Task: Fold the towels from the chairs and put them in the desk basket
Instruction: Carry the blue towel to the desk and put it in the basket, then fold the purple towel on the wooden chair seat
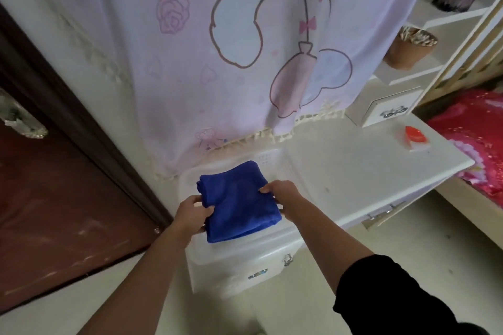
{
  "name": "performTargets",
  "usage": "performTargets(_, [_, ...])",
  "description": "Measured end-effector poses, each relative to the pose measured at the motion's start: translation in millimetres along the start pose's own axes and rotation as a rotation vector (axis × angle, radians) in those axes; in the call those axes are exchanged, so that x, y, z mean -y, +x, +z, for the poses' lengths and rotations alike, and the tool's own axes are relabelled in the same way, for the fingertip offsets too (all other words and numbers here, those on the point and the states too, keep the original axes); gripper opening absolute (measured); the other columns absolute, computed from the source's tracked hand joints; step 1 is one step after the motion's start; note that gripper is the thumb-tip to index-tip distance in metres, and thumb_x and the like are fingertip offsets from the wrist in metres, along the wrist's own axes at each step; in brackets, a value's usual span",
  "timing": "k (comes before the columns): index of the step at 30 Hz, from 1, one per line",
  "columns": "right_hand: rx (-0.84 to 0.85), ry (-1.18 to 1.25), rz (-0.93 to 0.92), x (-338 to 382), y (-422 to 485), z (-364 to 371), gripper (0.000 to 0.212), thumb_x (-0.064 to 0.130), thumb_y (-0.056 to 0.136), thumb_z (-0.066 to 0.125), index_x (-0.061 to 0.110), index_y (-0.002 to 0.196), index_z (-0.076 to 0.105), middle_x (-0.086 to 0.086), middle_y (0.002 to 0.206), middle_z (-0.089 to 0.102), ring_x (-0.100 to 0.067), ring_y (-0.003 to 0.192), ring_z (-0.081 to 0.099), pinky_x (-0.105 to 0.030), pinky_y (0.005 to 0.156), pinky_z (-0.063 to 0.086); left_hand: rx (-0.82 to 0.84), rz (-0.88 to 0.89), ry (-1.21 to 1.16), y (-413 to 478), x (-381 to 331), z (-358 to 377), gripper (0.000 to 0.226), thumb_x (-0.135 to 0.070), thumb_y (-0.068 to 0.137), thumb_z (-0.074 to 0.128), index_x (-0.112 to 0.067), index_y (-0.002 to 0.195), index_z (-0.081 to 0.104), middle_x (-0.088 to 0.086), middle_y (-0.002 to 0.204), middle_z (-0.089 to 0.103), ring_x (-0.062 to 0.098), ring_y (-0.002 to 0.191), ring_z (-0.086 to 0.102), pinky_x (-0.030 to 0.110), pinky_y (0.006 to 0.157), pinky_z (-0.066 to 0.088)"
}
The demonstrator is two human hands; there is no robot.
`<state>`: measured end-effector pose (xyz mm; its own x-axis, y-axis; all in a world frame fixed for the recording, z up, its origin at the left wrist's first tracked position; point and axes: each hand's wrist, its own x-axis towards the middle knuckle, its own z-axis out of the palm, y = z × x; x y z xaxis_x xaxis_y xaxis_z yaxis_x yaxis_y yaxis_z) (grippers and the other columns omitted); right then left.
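The folded blue towel [236, 204], soft, light and likely to slump open, is held just over the white basket [272, 162] on the table [353, 171], the left hand [190, 215] and right hand [280, 196] each closing its grip in a pinch on an opposite side edge, probably the best hold for keeping the layers together.

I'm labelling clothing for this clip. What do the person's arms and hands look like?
The left hand and right hand are bare, with no gloves and no watch at either wrist. The right arm wears a black sleeve that leaves the forearm uncovered. The left arm is sleeveless as far as the frame shows.
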<state>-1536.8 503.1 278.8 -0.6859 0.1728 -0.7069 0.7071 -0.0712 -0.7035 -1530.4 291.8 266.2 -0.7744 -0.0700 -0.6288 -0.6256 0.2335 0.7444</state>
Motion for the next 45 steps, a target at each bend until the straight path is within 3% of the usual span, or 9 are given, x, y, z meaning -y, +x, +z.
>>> performTargets(3, [-0.002,-0.020,0.040,-7.2,16.5,0.8,0.016,0.002,0.076,0.063,0.004,0.092,0.063,-0.011,0.093,0.065,-0.033,0.094,0.061,-0.047,0.089,0.052,-0.080,0.031,0.144,11.6,8.6,7.1,0.045,-0.013,0.090,0.063,-0.013,0.129,0.043,0.017,0.121,0.061,0.033,0.102,0.063,0.048,0.091,0.053])
performTargets(8, [0.070,-0.099,0.052,-21.7,34.4,4.6,0.027,0.000,0.084,0.058,0.009,0.109,0.060,-0.007,0.100,0.063,-0.029,0.101,0.058,-0.047,0.088,0.050,-0.130,0.156,0.389,14.1,16.7,17.5,0.066,-0.015,0.092,0.053,-0.026,0.149,0.021,0.010,0.134,0.054,0.031,0.115,0.056,0.036,0.095,0.044])
performTargets(15, [0.076,-0.272,0.088,-30.4,45.8,7.0,0.027,0.005,0.090,0.058,0.005,0.117,0.057,-0.014,0.115,0.061,-0.032,0.104,0.058,-0.044,0.079,0.051,-0.031,0.114,0.739,28.0,24.2,28.8,0.056,-0.009,0.099,0.032,-0.018,0.153,0.021,0.016,0.150,0.033,0.031,0.131,0.042,0.036,0.112,0.033])
performTargets(20, [0.096,-0.491,0.083,-28.7,43.0,5.1,0.031,0.016,0.088,0.063,0.004,0.116,0.055,-0.014,0.116,0.062,-0.032,0.104,0.061,-0.042,0.078,0.055,-0.049,0.130,0.835,29.1,17.6,33.5,0.050,-0.008,0.100,0.033,-0.012,0.149,0.028,0.017,0.146,0.028,0.030,0.117,0.047,0.032,0.100,0.037])
performTargets(23, [0.078,-0.690,-0.041,-25.9,37.4,1.2,0.034,0.022,0.087,0.064,0.005,0.116,0.056,-0.010,0.111,0.062,-0.026,0.097,0.060,-0.037,0.079,0.055,-0.114,0.173,0.952,24.0,7.8,32.8,0.051,0.001,0.091,0.044,-0.009,0.141,0.037,0.021,0.145,0.028,0.035,0.123,0.043,0.037,0.098,0.042])
performTargets(28, [-0.074,-0.726,-0.274,-21.2,19.1,-15.4,0.041,0.028,0.086,0.066,0.009,0.121,0.056,-0.006,0.125,0.060,-0.022,0.110,0.058,-0.027,0.088,0.045,-0.149,0.340,1.013,16.2,-16.3,38.6,0.038,-0.008,0.094,0.043,-0.013,0.132,0.042,0.013,0.142,0.029,0.027,0.120,0.040,0.033,0.094,0.043])
performTargets(34, [-0.372,-0.664,-0.442,-39.3,-34.5,-49.3,0.030,0.028,0.089,0.060,0.013,0.116,0.057,-0.004,0.117,0.063,-0.018,0.104,0.059,-0.029,0.090,0.048,-0.001,0.649,1.022,-4.3,-33.7,90.7,0.042,-0.013,0.096,0.040,-0.016,0.138,0.043,0.008,0.144,0.035,0.024,0.129,0.039,0.032,0.094,0.046])
performTargets(39, [-0.632,-0.683,-0.321,-86.9,-97.2,-82.8,0.037,0.032,0.091,0.055,0.015,0.125,0.052,-0.004,0.126,0.058,-0.022,0.118,0.053,-0.031,0.096,0.044,0.202,0.954,1.050,-50.1,-27.4,138.6,0.035,-0.015,0.095,0.043,-0.016,0.130,0.051,0.005,0.131,0.049,0.020,0.121,0.046,0.032,0.094,0.047])
performTargets(45, [-0.871,-0.613,0.027,-202.7,-185.5,-87.9,0.040,0.029,0.091,0.052,0.014,0.128,0.046,-0.007,0.135,0.051,-0.025,0.128,0.042,-0.033,0.098,0.038,0.565,1.178,1.295,-122.6,43.5,178.6,0.033,-0.018,0.094,0.042,-0.017,0.127,0.051,0.004,0.128,0.050,0.023,0.120,0.047,0.036,0.094,0.044])
